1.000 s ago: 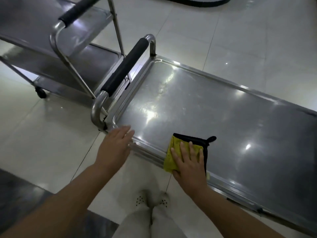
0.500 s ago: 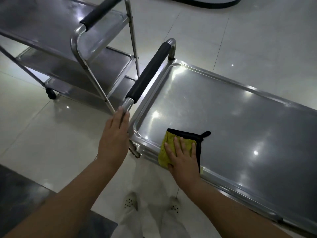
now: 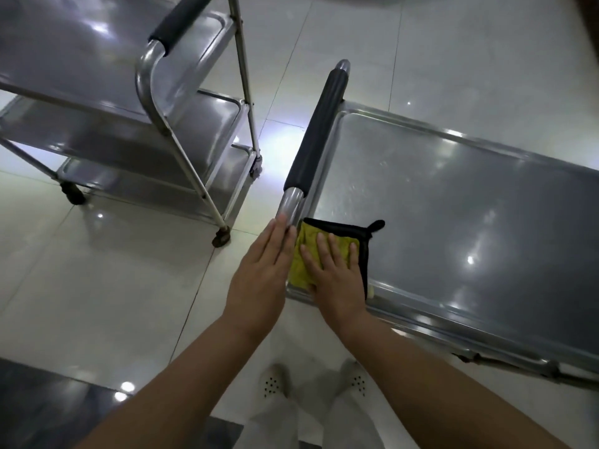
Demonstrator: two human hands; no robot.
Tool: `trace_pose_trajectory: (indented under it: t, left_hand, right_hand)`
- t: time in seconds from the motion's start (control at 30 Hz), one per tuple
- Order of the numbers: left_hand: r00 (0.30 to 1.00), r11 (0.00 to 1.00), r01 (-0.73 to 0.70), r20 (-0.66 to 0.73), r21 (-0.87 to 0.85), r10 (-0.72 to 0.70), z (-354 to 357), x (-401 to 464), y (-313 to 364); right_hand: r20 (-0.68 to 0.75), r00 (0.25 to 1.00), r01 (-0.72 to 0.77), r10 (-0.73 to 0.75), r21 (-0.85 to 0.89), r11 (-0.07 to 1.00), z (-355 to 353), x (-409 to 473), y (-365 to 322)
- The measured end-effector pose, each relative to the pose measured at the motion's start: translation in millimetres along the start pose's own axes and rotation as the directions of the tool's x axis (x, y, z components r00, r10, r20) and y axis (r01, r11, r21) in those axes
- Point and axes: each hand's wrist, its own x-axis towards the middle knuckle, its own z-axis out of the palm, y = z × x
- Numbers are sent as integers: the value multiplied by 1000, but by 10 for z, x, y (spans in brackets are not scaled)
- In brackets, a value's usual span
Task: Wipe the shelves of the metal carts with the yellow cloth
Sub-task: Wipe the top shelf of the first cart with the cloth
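Pressing flat, the straight fingers [image 3: 324, 251] of the right hand [image 3: 337, 280] hold the yellow cloth [image 3: 299, 264] on the near corner of the top shelf [image 3: 470, 205] of the near metal cart. The left hand [image 3: 259, 277], fingers straight and together, touches the handle [image 3: 316, 134]. I judge the wiping only begun: most of this shelf and the second cart [image 3: 129, 102] remain. No writing or brand is readable.

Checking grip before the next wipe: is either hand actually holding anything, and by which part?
Nothing is gripped. The right hand presses flat on the yellow cloth; the left hand has straight fingers at the cart handle.
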Motion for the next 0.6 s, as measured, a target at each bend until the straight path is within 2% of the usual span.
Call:
trace_pose_trajectory:
  t: [0.13,0.33,0.43,0.6]
  left_hand:
    - [997,996,-72,-4,61,73,8,-22,-15]
    - [1000,994,-25,17,107,23,81,-99,199]
    - [997,989,-71,29,129,68,179,-149,411]
    - [976,982,-144,179,121,121,396,-187,934]
  right_hand:
    - [-16,999,34,-34,0,999,33,-100,120]
    - [-45,999,-2,1,-22,1000,66,-425,440]
    - [-43,998,-37,36,-36,999,108,-615,668]
    - [-96,993,-70,67,-34,997,184,-1003,1204]
